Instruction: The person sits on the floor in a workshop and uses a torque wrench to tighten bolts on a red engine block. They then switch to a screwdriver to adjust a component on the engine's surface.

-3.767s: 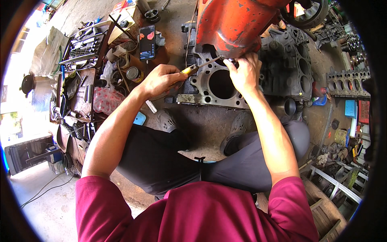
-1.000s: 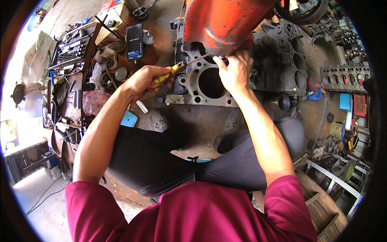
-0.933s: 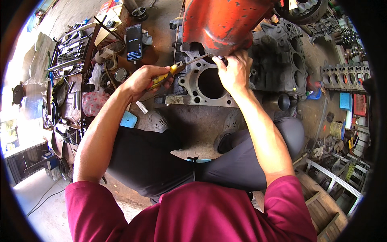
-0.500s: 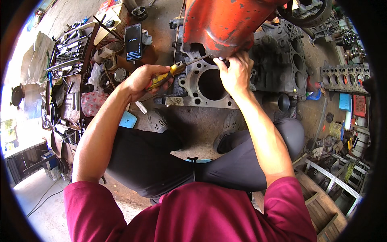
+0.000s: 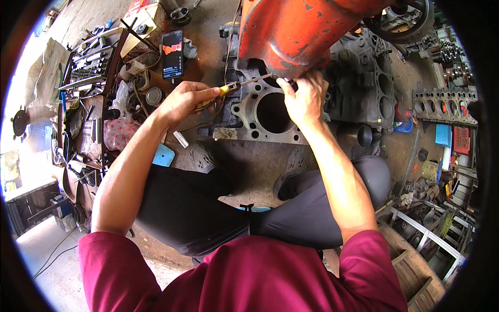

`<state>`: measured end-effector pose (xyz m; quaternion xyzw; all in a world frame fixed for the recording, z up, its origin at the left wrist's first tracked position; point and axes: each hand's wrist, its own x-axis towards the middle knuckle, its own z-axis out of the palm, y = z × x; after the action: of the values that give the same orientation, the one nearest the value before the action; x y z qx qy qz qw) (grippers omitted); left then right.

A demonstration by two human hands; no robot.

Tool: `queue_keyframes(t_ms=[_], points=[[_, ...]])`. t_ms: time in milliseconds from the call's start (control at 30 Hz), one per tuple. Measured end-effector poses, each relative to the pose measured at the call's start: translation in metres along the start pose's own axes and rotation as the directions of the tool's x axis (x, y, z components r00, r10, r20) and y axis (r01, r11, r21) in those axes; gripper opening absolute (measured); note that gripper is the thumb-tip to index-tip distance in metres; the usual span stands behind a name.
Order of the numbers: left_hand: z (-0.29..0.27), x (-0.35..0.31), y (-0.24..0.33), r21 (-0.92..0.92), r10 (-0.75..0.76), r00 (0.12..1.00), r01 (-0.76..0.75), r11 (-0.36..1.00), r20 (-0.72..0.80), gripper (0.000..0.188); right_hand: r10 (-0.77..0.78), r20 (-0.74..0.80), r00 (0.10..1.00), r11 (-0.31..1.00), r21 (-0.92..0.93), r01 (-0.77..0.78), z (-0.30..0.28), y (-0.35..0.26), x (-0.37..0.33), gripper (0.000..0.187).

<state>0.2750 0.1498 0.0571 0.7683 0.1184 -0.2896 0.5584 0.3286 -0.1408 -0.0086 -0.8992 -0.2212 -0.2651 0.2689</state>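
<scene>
My left hand [image 5: 188, 102] is closed round the yellow handle of a screwdriver [image 5: 228, 89]. Its thin metal shaft points right, and the tip reaches the lower edge of an orange-painted machine housing [image 5: 291, 36] with chipped paint. By that tip, my right hand [image 5: 306, 99] has its fingers bent up against the underside of the housing, thumb towards the tip. What those fingers grip is hidden. Below both hands lies a grey engine block [image 5: 244, 134] with a large round cylinder bore [image 5: 274, 110].
More engine blocks stand at right, one dark [image 5: 358, 78] and one pale [image 5: 442, 106]. A phone [image 5: 172, 54] with a lit screen lies at left, near a tool tray [image 5: 96, 60] and a tin [image 5: 154, 96]. A metal cylinder sleeve [image 5: 360, 135] rests beside my right forearm. A wooden crate [image 5: 410, 260] sits at lower right.
My left hand has turned a little on the screwdriver, its knuckles now more on top. The tip stays by the housing and my right hand hardly moves. The phone's screen picture has changed.
</scene>
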Motion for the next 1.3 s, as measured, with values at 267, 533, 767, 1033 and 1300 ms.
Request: queue_keyframes(t_ms=[267, 533, 767, 1033, 1300], points=[[0.014, -0.004, -0.012, 0.535, 0.537, 0.821, -0.370, 0.760, -0.194, 0.038, 0.015, 0.004, 1.000, 1.000, 0.003, -0.015, 0.000, 0.000, 0.000, 0.023], [0.026, -0.009, -0.010, 0.526, 0.429, 0.879, -0.270, 0.807, -0.207, 0.035, 0.017, 0.020, 1.000, 0.999, -0.043, -0.016, -0.002, 0.000, 0.001, 0.023], [0.001, 0.003, -0.006, -0.090, -0.041, 0.991, 0.053, 0.995, 0.131, 0.046, 0.048, 0.019, 0.999, 0.999, 0.009, -0.048, -0.001, -0.004, 0.001, 0.022], [0.015, 0.010, -0.008, 0.362, 0.081, 0.994, -0.048, 0.931, -0.077, 0.064, 0.056, 0.067, 0.996, 0.996, 0.061, -0.060, -0.003, -0.003, 0.002, 0.023], [0.000, 0.016, -0.005, 0.536, 0.270, 0.957, -0.176, 0.826, -0.102, 0.067, 0.031, 0.067, 0.997, 0.992, 0.121, -0.039, -0.003, -0.003, 0.005, 0.021]])
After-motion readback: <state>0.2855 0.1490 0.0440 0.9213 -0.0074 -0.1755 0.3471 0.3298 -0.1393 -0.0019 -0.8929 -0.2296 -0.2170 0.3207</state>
